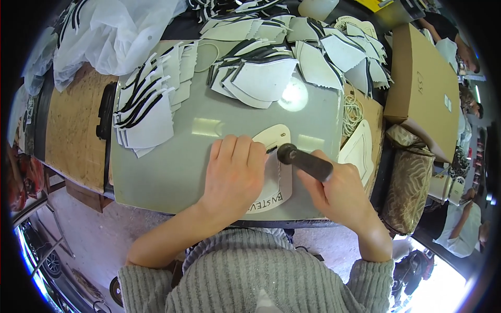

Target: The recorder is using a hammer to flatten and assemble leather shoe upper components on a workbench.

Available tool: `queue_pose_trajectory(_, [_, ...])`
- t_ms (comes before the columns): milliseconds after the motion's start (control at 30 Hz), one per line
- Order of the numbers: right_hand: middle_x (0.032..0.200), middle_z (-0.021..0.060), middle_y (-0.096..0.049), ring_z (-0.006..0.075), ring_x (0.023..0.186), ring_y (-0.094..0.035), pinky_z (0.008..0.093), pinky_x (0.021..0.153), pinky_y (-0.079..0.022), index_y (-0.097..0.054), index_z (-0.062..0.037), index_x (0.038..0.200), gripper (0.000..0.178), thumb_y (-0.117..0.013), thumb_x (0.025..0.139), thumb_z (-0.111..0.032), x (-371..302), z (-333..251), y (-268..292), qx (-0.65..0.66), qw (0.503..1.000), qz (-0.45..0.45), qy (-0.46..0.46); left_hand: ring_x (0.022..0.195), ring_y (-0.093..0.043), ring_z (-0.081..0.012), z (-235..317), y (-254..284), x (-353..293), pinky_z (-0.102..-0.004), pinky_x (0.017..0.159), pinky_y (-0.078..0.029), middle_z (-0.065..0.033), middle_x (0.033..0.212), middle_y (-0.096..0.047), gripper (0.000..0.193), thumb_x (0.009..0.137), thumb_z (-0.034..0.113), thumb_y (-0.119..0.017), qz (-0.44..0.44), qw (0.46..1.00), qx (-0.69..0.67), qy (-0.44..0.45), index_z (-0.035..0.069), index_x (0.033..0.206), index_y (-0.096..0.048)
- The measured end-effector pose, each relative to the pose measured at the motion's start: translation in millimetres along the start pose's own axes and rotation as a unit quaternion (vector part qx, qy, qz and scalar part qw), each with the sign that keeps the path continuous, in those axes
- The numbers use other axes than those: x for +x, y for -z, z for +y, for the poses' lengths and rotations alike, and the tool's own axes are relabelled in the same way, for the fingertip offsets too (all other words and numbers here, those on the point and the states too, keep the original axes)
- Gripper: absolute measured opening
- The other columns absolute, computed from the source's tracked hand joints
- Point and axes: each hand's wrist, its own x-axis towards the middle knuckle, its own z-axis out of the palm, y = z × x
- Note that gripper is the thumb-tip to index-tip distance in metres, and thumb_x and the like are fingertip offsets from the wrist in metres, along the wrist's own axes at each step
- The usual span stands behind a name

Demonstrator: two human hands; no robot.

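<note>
Around a dark, thick hammer-like tool with a rounded end (313,166), the fingers of my right hand (344,190) are closed. The tool's end is over a cream flat template (275,134) with a small hole and lettering. My left hand (232,169), its fingers bent and together, grips and presses a white cut piece (271,180) on the template. Its fingertips and part of the piece are hidden. A dark strip shows at the piece's upper edge, beside my left thumb and the tool.
Stacks of white cut pieces with black edges (148,122) lie left and at the back (266,78) on the grey board (193,188). To the right are coiled cord (352,116), another cream template (357,151), a cardboard box (420,88) and a patterned cushion (409,182). Plastic bags (109,39) sit back left.
</note>
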Motion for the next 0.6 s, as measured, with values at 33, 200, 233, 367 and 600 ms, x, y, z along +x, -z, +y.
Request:
queue_pose_trajectory(33, [0.064,0.0149,-0.060,0.0354,0.056,-0.063,0.0449,0.051,-0.049,-0.050,-0.0028,0.094,0.021,-0.062,0.091,-0.019,-2.2,-1.6,0.6,0.001,1.000,0.000,0.000,0.081,-0.050,-0.0255,0.8,0.3,-0.2,-0.0375,0.073,-0.040,-0.0089,0.084,-0.048,0.016,0.080,0.011,-0.067,-0.001,1.000,0.000,0.000,0.006,0.087,-0.053])
queue_pose_trajectory(200, [0.066,0.0148,-0.058,0.0384,0.059,-0.060,0.0453,0.053,-0.045,-0.058,-0.0056,0.095,0.015,-0.066,0.091,-0.017,-6.6,-8.3,-0.6,-0.036,0.997,-0.066,-0.019,0.080,-0.051,-0.0293,3.9,3.8,1.9,-0.0415,0.075,-0.039,-0.0096,0.087,-0.052,0.018,0.080,0.003,-0.068,-0.004,0.999,-0.036,0.028,0.005,0.091,-0.054])
queue_pose_trajectory(233, [0.066,0.0148,-0.058,0.0384,0.059,-0.060,0.0453,0.053,-0.045,-0.058,-0.0056,0.095,0.015,-0.066,0.091,-0.017,-6.6,-8.6,-0.2,-0.037,0.997,-0.066,-0.017,0.080,-0.051,-0.0293,3.3,2.9,1.5,-0.0415,0.075,-0.039,-0.0096,0.087,-0.052,0.018,0.080,0.003,-0.068,-0.002,0.999,-0.035,0.029,0.005,0.091,-0.054])
queue_pose_trajectory(367, [0.064,0.0141,-0.058,0.0370,0.059,-0.061,0.0444,0.052,-0.046,-0.055,-0.0056,0.095,0.017,-0.066,0.090,-0.017,-5.6,-5.2,1.4,-0.033,0.999,-0.038,0.019,0.079,-0.051,-0.0248,0.9,0.6,1.3,-0.0374,0.071,-0.041,-0.0080,0.082,-0.049,0.014,0.081,0.011,-0.067,0.007,1.000,0.011,0.018,0.006,0.086,-0.054])
queue_pose_trajectory(600, [0.066,0.0117,-0.061,0.0327,0.056,-0.063,0.0430,0.049,-0.049,-0.049,-0.0034,0.090,0.022,-0.065,0.089,-0.019,16.3,-6.3,3.8,-0.099,0.993,-0.027,0.050,0.081,-0.052,-0.0302,0.7,4.4,-1.3,-0.0413,0.074,-0.042,-0.0094,0.087,-0.055,0.016,0.079,0.003,-0.070,0.012,0.997,-0.062,0.049,0.004,0.091,-0.060])
